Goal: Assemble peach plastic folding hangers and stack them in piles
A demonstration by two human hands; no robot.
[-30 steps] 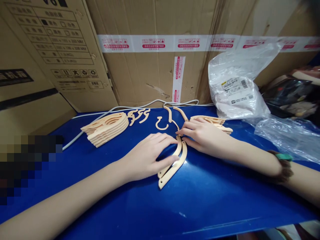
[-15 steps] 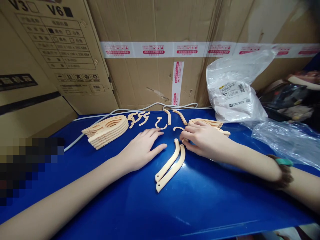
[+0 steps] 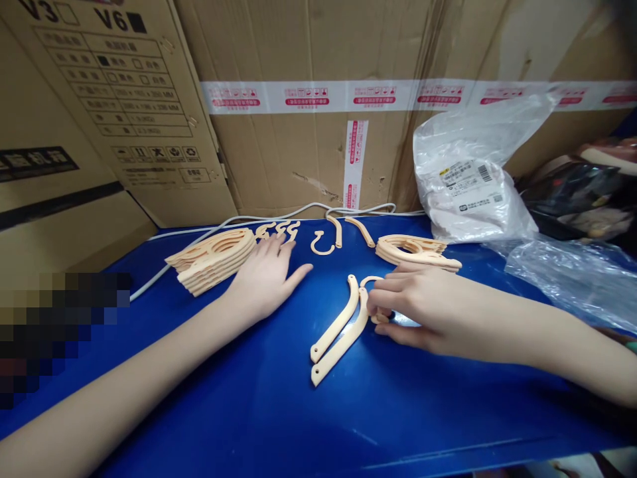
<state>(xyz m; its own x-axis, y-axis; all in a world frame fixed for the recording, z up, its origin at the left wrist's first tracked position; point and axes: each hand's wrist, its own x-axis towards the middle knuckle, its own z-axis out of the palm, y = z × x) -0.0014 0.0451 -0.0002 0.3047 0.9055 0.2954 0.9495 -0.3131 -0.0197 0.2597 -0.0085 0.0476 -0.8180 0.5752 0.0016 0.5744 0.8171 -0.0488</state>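
My right hand (image 3: 411,302) is closed on a cream plastic hook (image 3: 371,280), whose curved end sticks out past my fingers. Just left of it, two curved cream bars (image 3: 343,337) with holes in their ends lie side by side. My left hand (image 3: 263,272) is open with fingers stretched, reaching over several small hooks (image 3: 293,230) at the back left and partly hiding them. Whether its fingertips touch them I cannot tell. Another single hook (image 3: 321,247) lies at the back middle, beside two more curved bars (image 3: 359,231).
Stacks of cream curved pieces lie at the left (image 3: 212,259) and right (image 3: 418,255) of the blue table (image 3: 279,411). A white cable (image 3: 293,214) runs along the back before cardboard boxes (image 3: 298,159). A plastic bag (image 3: 472,192) and clear wrapping (image 3: 577,279) are on the right.
My left hand has moved left and away, from near the single hook to the group of hooks. My right hand has come nearer with its hook, uncovering the right stack.
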